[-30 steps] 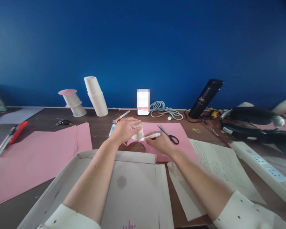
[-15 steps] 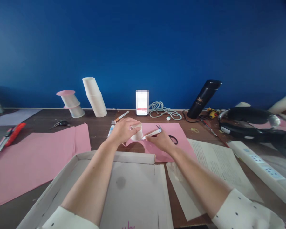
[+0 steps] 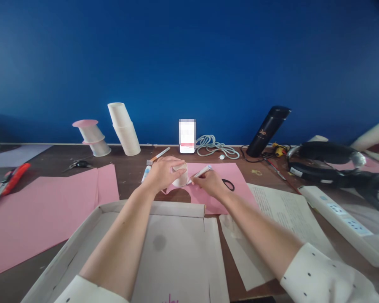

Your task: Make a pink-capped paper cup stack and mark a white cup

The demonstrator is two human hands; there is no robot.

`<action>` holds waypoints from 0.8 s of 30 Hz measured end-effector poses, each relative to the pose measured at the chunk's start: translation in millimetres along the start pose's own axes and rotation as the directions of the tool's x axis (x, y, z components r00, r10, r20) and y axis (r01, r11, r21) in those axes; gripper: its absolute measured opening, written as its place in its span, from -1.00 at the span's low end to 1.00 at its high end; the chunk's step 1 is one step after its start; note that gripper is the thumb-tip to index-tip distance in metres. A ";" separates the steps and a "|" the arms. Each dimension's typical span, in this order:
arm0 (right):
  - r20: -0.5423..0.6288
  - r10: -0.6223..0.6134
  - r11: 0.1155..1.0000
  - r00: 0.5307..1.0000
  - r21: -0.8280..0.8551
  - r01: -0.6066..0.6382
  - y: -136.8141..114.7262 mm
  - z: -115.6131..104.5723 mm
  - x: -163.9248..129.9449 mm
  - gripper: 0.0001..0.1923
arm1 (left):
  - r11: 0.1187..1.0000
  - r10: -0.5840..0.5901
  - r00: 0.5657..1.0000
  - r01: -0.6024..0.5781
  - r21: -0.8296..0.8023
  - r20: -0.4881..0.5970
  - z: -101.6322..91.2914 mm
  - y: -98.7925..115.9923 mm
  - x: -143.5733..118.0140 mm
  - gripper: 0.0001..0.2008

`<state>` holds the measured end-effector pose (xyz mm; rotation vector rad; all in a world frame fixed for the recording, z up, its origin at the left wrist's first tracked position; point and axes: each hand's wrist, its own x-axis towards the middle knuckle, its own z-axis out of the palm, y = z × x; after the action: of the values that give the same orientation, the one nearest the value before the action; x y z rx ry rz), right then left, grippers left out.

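My left hand (image 3: pixel 162 172) presses down on an upturned white paper cup (image 3: pixel 181 177) that stands on a pink paper sheet (image 3: pixel 219 182). My right hand (image 3: pixel 209 183) holds a white pen (image 3: pixel 201 172) with its tip at the cup's base on the right side. A round hole is cut in the pink sheet just in front of the cup. Black scissors (image 3: pixel 228 184) lie on the sheet behind my right hand, partly hidden by it.
An open cardboard box (image 3: pixel 180 248) lies under my forearms. A larger pink sheet (image 3: pixel 47 206) lies left, printed papers (image 3: pixel 287 214) and a power strip (image 3: pixel 341 214) right. Stacked cups (image 3: pixel 124 128), a phone (image 3: pixel 187 135), a coiled cable (image 3: pixel 216 146) and a black bottle (image 3: pixel 268 130) stand at the wall.
My right hand has swung the pen from lying nearly flat to tilted up, and moved closer to the cup, now covering most of the scissors. My left hand stays on the cup.
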<state>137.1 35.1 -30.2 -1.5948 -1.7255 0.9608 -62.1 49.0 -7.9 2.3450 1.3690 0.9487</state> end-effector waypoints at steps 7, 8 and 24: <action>0.024 0.059 0.998 0.998 0.033 -0.060 -4.1 3.4 10.4 -0.79 | 0.999 0.044 0.999 -0.044 0.018 -0.013 0.9 -1.1 0.8 -0.68; 0.029 0.074 0.996 0.997 0.042 -0.075 -3.7 4.1 12.1 -0.79 | 0.999 0.043 0.999 -0.042 0.020 -0.010 0.7 -1.0 0.8 -0.68; 0.031 0.186 0.976 0.982 0.110 -0.188 4.3 6.6 33.7 -0.81 | 1.000 0.023 1.000 -0.023 0.012 -0.001 -0.7 1.0 -0.6 -0.67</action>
<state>130.7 67.9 -39.1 -1.7003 -1.5253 1.1483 -62.1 47.9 -7.1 2.3747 1.3545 0.9509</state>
